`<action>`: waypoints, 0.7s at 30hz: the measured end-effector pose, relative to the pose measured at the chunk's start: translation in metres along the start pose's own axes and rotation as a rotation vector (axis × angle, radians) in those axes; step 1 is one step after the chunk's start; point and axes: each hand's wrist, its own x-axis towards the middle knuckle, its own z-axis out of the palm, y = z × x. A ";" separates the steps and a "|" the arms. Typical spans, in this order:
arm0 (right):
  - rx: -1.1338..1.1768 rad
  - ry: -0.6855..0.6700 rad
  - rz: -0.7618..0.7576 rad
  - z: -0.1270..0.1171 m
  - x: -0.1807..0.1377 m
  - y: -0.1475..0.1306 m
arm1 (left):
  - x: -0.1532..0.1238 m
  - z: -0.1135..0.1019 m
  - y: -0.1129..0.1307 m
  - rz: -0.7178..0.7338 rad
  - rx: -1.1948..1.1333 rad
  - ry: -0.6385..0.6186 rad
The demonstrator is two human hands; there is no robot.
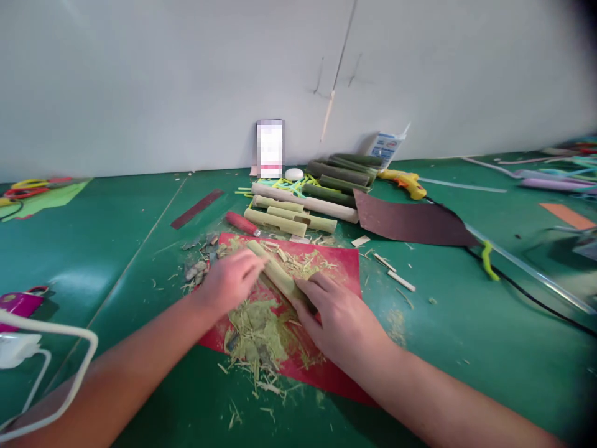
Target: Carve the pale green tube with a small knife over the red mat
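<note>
Two bare hands of mine are at a pale bamboo tube [278, 275], which slants over a red sheet [346, 261] in front of me. My right hand [342, 317] closes round the nearer part of it, thumb on one side and fingers on the other, so that end is hidden under my palm. My left hand [237, 274] has its fingers drawn together against the farther part; they cover one another, and I cannot tell whether they pinch the tube or only press on it. Both my forearms are cut off by the lower part of the view.

Greenish shavings [255, 330] hide much of the sheet and spill past its near edge. Beyond it, cut bamboo pieces [275, 221] lie close together beside a red-handled tool [241, 223] whose working end is hard to make out; it seems to run under the litter. A brown sheet [410, 221] covers part of the black cord behind the yellow glue gun [405, 182]. The phone [269, 148] has its screen blurred into blocks. At left a white cable [91, 348] is cut off by the frame, and at far right the coloured strips [559, 177] are smeared and partly out of view.

The worktop [466, 373] is green and glossy, with a seam running across its left side. It meets a plain white wall [186, 81] marked by a thin dark line.
</note>
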 end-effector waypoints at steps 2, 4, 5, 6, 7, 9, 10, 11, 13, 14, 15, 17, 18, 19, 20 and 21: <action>-0.010 -0.003 0.006 0.000 0.000 0.000 | 0.001 -0.002 -0.003 -0.033 0.042 0.081; -0.038 -0.010 -0.008 0.000 0.000 -0.001 | 0.002 -0.003 -0.003 -0.025 0.038 0.049; -0.057 -0.010 -0.016 0.000 0.000 -0.001 | 0.002 -0.003 -0.002 -0.007 0.016 0.006; -0.074 -0.009 -0.023 0.000 0.000 -0.001 | 0.002 -0.003 -0.002 0.007 -0.004 -0.024; -0.088 -0.005 -0.026 -0.001 0.000 -0.001 | 0.003 -0.003 -0.002 0.008 -0.014 -0.028; -0.109 0.004 -0.027 -0.001 -0.001 -0.001 | 0.004 -0.004 -0.004 -0.019 0.010 0.033; -0.115 0.007 -0.026 -0.002 -0.001 -0.001 | 0.004 -0.004 -0.005 -0.035 0.034 0.068; -0.118 0.005 -0.026 -0.002 -0.001 -0.002 | 0.004 -0.005 -0.005 -0.044 0.053 0.084; -0.114 -0.014 -0.023 -0.003 -0.001 -0.002 | 0.002 -0.005 -0.004 -0.029 0.047 0.039; -0.106 -0.026 -0.021 -0.003 -0.001 -0.002 | 0.000 -0.006 -0.002 -0.010 0.027 -0.002; -0.093 -0.037 -0.016 -0.003 -0.001 -0.002 | -0.001 -0.006 -0.001 0.007 0.005 -0.038; -0.064 -0.045 -0.004 -0.002 0.000 -0.002 | -0.002 -0.006 -0.002 0.007 -0.003 -0.041; -0.054 -0.039 0.003 -0.002 0.000 -0.002 | -0.001 -0.007 -0.003 -0.007 0.014 -0.004; -0.049 -0.032 0.008 -0.002 0.001 -0.002 | 0.000 -0.007 -0.005 -0.019 0.036 0.038; -0.047 -0.027 0.010 -0.001 0.001 -0.002 | 0.002 -0.007 -0.007 -0.025 0.051 0.068; -0.048 -0.023 0.009 -0.001 0.001 -0.002 | 0.003 -0.007 -0.008 -0.022 0.053 0.072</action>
